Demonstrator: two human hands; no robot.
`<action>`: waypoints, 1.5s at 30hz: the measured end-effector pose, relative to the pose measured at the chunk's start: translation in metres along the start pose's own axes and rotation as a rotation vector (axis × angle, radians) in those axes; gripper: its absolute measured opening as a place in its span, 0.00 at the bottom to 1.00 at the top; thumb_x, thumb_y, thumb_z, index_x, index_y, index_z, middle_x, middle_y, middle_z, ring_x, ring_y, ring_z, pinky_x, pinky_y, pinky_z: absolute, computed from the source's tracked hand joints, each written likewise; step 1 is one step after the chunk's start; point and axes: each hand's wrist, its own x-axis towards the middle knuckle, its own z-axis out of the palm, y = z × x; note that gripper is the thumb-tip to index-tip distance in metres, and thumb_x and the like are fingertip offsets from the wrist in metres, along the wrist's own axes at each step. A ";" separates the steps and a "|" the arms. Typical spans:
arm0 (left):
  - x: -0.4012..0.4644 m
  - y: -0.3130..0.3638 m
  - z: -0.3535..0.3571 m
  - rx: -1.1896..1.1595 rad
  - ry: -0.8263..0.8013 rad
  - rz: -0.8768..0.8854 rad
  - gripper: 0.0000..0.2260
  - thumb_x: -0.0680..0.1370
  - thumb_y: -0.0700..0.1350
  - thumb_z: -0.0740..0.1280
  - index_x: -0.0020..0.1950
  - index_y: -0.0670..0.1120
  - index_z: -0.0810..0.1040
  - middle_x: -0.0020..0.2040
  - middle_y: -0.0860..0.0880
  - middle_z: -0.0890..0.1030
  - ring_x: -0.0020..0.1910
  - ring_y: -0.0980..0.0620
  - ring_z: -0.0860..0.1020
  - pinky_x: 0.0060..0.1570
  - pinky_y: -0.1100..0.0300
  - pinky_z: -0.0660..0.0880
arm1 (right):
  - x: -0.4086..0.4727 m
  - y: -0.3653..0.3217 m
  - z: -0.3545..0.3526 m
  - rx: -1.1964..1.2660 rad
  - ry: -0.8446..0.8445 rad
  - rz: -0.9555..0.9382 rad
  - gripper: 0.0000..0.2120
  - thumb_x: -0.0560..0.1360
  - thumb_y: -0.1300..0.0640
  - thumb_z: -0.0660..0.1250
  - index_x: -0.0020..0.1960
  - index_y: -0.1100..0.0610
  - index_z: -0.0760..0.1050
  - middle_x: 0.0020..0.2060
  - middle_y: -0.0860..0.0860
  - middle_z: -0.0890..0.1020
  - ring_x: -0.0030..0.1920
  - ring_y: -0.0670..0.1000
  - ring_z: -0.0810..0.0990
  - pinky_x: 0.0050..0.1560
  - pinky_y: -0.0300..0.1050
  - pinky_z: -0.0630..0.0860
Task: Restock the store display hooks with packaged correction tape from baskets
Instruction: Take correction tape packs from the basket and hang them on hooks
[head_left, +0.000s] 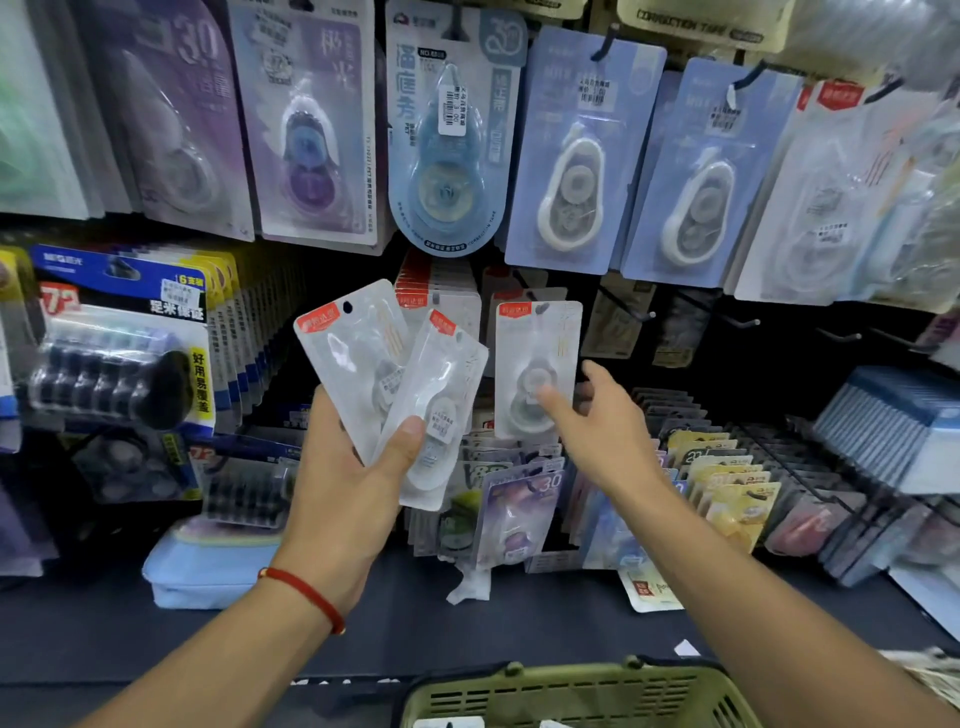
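Note:
My left hand (348, 483) grips two white correction tape packs (395, 384), fanned out, with the thumb pressed on the front one. A third white pack with a red label (535, 358) hangs at a display hook in the middle row. My right hand (597, 421) is at its lower right corner, with the thumb on the front and the fingers behind its edge, pinching it. The green basket (571, 691) sits at the bottom edge, below my arms.
Blue and purple correction tape packs (566, 171) hang in the upper row. Bare black hooks (649, 314) stick out to the right of the hung pack. Multi-packs (119, 353) fill the left, and racks of small packs (722, 478) stand on the dark shelf.

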 end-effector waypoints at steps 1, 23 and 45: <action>0.000 0.001 0.000 0.004 0.017 0.010 0.26 0.82 0.37 0.70 0.74 0.59 0.71 0.66 0.56 0.82 0.66 0.53 0.81 0.61 0.48 0.80 | -0.002 0.000 0.000 -0.055 -0.002 0.004 0.33 0.82 0.39 0.65 0.82 0.53 0.63 0.75 0.53 0.73 0.74 0.55 0.71 0.72 0.56 0.71; -0.008 0.001 0.009 -0.077 -0.162 -0.148 0.23 0.77 0.41 0.73 0.66 0.65 0.75 0.62 0.55 0.84 0.57 0.46 0.86 0.42 0.46 0.86 | -0.037 -0.006 -0.019 0.584 -0.014 -0.005 0.10 0.80 0.53 0.73 0.59 0.52 0.76 0.48 0.47 0.89 0.47 0.48 0.89 0.40 0.37 0.82; -0.013 0.011 0.021 0.019 -0.086 -0.081 0.22 0.81 0.31 0.67 0.66 0.56 0.73 0.57 0.55 0.85 0.51 0.49 0.86 0.36 0.55 0.84 | -0.032 -0.004 -0.019 0.230 0.102 -0.097 0.18 0.80 0.46 0.71 0.68 0.49 0.77 0.58 0.40 0.83 0.55 0.38 0.82 0.57 0.42 0.80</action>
